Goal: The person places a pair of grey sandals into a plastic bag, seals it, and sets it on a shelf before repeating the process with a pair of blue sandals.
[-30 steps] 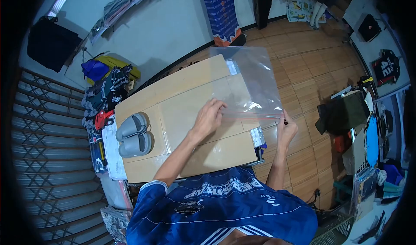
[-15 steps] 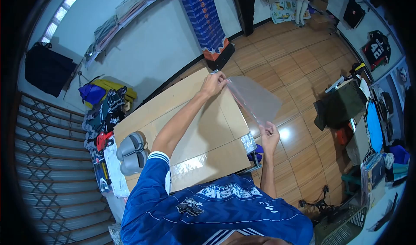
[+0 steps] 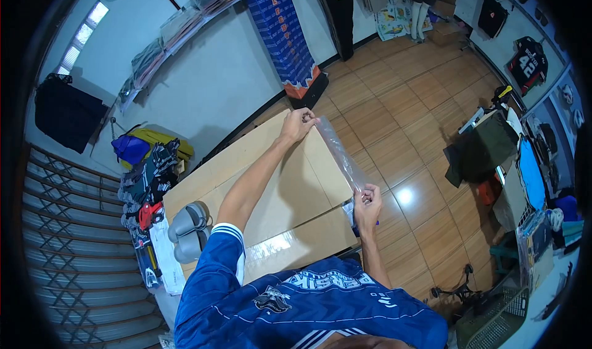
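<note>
A clear plastic bag is stretched between my two hands along the right edge of a large cardboard sheet or box. My left hand pinches one end of the plastic at the cardboard's far corner. At the near right corner, my right hand grips the other end with bent fingers. The plastic now looks narrow and hangs beside the cardboard edge, over the floor. On the cardboard's left side lies a pair of grey slippers, near my left forearm.
Folded clothes are piled left of the cardboard, with a red object nearby. A blue wrapped pillar stands ahead. Dark green cloth and a green basket are at the right, past the tiled floor.
My right hand has moved left and slightly down, to the cardboard's corner. The plastic, spread wide before, is now a narrow strip along the edge. My left hand still holds its end.
</note>
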The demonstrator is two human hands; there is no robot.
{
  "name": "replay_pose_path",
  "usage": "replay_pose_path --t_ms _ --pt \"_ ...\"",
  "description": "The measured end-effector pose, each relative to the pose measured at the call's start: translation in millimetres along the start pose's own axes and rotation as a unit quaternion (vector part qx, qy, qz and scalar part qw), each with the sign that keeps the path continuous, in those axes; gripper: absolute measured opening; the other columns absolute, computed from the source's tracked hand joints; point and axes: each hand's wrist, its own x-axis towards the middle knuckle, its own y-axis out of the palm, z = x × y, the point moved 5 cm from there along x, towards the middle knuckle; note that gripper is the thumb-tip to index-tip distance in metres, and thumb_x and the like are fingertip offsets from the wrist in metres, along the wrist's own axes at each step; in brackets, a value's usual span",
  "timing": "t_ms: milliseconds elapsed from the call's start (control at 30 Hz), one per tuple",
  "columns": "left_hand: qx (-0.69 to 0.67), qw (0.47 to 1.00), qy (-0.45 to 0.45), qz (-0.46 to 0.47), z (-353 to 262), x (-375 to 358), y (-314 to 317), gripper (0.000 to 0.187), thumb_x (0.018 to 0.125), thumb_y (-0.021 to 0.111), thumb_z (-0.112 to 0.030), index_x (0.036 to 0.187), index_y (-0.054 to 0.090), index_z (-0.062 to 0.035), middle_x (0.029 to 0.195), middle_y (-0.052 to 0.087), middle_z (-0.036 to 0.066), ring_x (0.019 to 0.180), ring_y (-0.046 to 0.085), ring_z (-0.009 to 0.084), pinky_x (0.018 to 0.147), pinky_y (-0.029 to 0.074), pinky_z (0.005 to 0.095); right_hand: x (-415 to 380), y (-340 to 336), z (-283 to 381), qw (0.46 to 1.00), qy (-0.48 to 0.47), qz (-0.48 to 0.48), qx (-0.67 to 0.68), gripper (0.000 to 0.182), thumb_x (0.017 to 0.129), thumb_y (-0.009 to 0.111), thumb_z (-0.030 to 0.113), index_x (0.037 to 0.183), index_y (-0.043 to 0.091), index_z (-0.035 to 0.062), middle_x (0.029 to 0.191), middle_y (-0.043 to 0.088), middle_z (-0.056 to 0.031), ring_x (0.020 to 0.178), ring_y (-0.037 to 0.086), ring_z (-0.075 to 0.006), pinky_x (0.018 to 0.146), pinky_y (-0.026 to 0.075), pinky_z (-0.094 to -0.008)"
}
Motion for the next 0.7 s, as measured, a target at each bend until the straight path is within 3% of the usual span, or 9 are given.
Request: replay_pose_path --t_ms 167,367,467,567,700 --pt "-0.043 0.995 0.05 -0.075 5 -19 -9 0.025 0.086 0.079 -0.025 0.09 0.07 -0.0024 0.072 0.069 0.008 0.065 0.065 0.0164 0.065 0.052 0.0339 -23 7 14 0.998 -0.046 -0.026 -0.03 0.021 0.086 0.071 0.006 0.103 0.062 -0.0016 0.077 0.066 -0.0093 0.064 0.056 -0.0168 0.061 0.047 -0.0337" --pt "-0.126 0.989 0.02 -0.07 21 -43 -16 0.018 0.089 0.076 -0.019 0.091 0.07 -0.0017 0.072 0.068 0.007 0.063 0.063 0.0113 0.061 0.051 0.0312 -46 8 33 0.986 -0.074 -0.03 -0.144 0.02 0.081 0.072 0.009 0.098 0.062 0.0036 0.074 0.063 -0.0083 0.063 0.056 -0.0264 0.073 0.046 -0.0422" --pt "-0.101 0.991 0.045 -0.078 23 -59 -28 0.017 0.09 0.075 -0.017 0.092 0.07 -0.0009 0.073 0.068 0.009 0.064 0.064 0.0132 0.062 0.052 0.0321 -63 13 46 0.978 -0.104 -0.009 -0.18 0.018 0.079 0.072 0.012 0.092 0.061 0.0048 0.073 0.065 -0.0094 0.066 0.06 -0.0292 0.077 0.045 -0.0424" --pt "-0.088 0.991 0.073 -0.075 36 -74 -38 0.016 0.09 0.074 -0.015 0.093 0.07 -0.0009 0.075 0.069 0.012 0.066 0.065 0.0177 0.064 0.052 0.0336 -80 27 40 0.977 -0.123 0.01 -0.174 0.015 0.079 0.072 0.013 0.086 0.062 0.005 0.072 0.066 -0.0114 0.068 0.064 -0.0322 0.072 0.048 -0.0446" --pt "-0.035 0.996 0.065 -0.053 61 -103 -57 0.014 0.09 0.073 -0.014 0.095 0.07 -0.0015 0.082 0.071 0.015 0.074 0.069 0.0277 0.07 0.054 0.0385 -115 50 56 0.971 -0.072 0.049 -0.223 0.014 0.081 0.07 0.017 0.083 0.065 0.0043 0.073 0.069 -0.0167 0.069 0.068 -0.0384 0.062 0.052 -0.0484"
